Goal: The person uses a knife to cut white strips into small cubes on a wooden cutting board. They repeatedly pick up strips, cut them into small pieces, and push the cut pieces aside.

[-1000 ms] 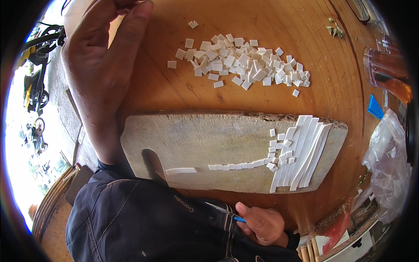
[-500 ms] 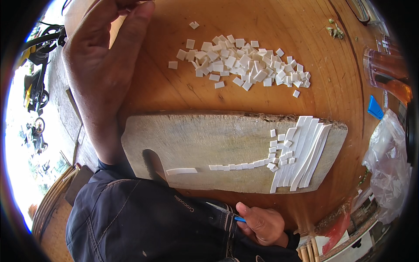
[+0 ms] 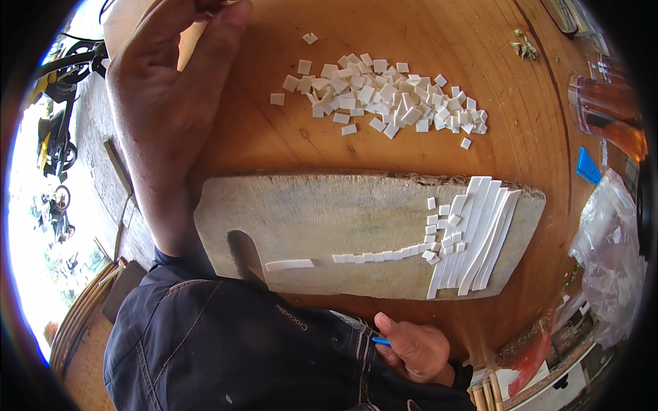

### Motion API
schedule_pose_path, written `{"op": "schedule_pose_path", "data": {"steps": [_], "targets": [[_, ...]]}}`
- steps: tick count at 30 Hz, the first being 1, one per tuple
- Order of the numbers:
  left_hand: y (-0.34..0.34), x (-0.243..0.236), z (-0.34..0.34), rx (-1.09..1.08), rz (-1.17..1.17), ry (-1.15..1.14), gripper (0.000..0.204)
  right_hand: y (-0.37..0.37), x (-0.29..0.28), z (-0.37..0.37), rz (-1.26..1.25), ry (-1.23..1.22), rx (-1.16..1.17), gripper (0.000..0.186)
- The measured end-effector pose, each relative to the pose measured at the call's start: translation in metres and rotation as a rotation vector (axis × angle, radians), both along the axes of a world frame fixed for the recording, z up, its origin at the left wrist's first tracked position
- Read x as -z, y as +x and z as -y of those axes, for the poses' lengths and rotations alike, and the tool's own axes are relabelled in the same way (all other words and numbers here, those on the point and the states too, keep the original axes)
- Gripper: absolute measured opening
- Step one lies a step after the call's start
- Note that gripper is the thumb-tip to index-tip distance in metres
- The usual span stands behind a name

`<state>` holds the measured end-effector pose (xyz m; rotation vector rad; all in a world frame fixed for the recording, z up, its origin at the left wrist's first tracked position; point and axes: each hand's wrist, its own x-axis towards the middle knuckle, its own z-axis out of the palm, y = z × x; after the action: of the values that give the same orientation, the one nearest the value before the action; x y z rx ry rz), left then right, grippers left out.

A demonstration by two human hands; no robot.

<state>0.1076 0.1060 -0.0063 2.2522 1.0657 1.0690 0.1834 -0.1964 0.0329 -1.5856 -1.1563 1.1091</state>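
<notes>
My left hand (image 3: 168,103) is raised at the upper left, beyond the board. Thumb and fingers come together at the top edge, where the picture cuts off their tips and hides whatever lies between them. Low at the front, close to my dark jacket, my right hand (image 3: 419,348) is closed on a thin knife with a blue handle (image 3: 381,340). On the wooden cutting board (image 3: 315,205) lie several long white strips (image 3: 473,233), side by side at its right. Beside them are small cut white squares (image 3: 388,255), partly in a row, and one short strip piece (image 3: 289,264).
A heap of white squares (image 3: 377,92) lies on the wooden table (image 3: 274,147) past the board. To the right are a glass of amber drink (image 3: 606,120), a blue plastic piece (image 3: 587,166) and a clear plastic bag (image 3: 606,253). Greenish crumbs (image 3: 524,49) lie far right.
My left hand has shifted slightly right, its fingers still together. The right hand remains low with the knife, whose blade shows less now. The board and squares appear slightly shifted in view.
</notes>
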Motion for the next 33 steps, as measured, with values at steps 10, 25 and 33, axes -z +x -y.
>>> {"op": "schedule_pose_path", "data": {"steps": [10, 25, 33], "targets": [[-0.004, -0.002, -0.003, 0.046, 0.011, -0.006, 0.027, -0.002, -0.001, -0.002, -0.011, -0.002, 0.028, 0.056], [-0.031, -0.004, -0.024, 0.121, -0.116, -0.144, 0.023, -0.005, 0.001, -0.002, -0.030, 0.021, 0.054, 0.057], [-0.022, -0.012, -0.016, 0.169, -0.129, -0.195, 0.023, -0.003, 0.001, 0.001, -0.028, 0.003, 0.022, 0.062]]}}
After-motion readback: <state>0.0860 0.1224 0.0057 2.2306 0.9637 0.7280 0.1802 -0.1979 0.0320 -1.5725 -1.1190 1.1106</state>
